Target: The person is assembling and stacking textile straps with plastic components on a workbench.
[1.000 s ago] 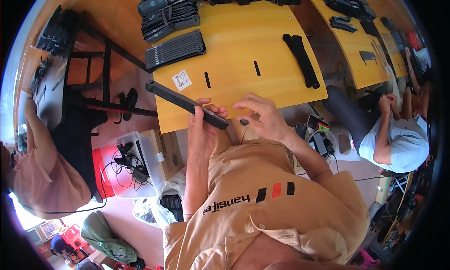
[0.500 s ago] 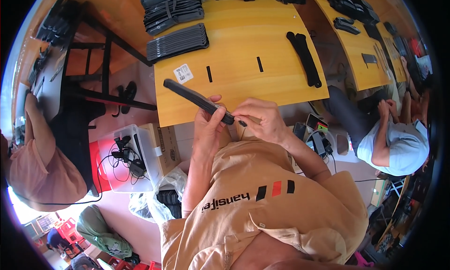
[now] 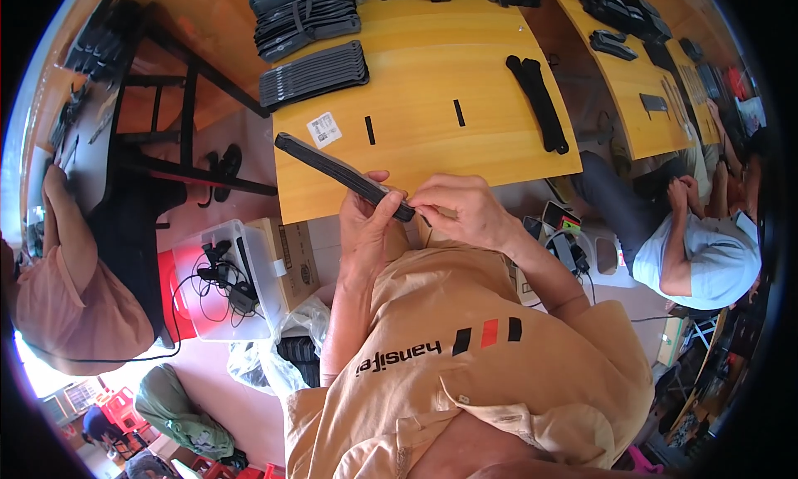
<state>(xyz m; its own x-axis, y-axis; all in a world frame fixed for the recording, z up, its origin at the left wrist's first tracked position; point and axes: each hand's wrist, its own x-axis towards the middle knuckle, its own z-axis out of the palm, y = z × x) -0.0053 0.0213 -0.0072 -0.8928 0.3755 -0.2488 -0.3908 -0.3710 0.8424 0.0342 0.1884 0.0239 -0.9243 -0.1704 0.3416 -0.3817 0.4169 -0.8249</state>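
A bundle of flat black straps (image 3: 328, 165) is held at a slant above the near edge of the yellow table (image 3: 416, 72). My left hand (image 3: 366, 221) is closed round the bundle's lower end, thumb on top. Close by, my right hand (image 3: 465, 211) pinches at that same end with thumb and forefinger; a small dark part shows just under its fingers. The bundle's far end points up and left, near a white printed label (image 3: 324, 129) on the tabletop. Two short black strips (image 3: 371, 131) lie further right.
Stacked black straps (image 3: 314, 73) lie at the table's far left, and a tied pile (image 3: 306, 22) sits behind them. Black straps (image 3: 539, 105) rest along the right edge. A clear bin of cables (image 3: 229, 284) stands below left. People sit at both sides.
The strap bundle's far end has shifted slightly left and up. My right fingers have moved slightly left along its near end, and less of the small dark part shows beneath them.
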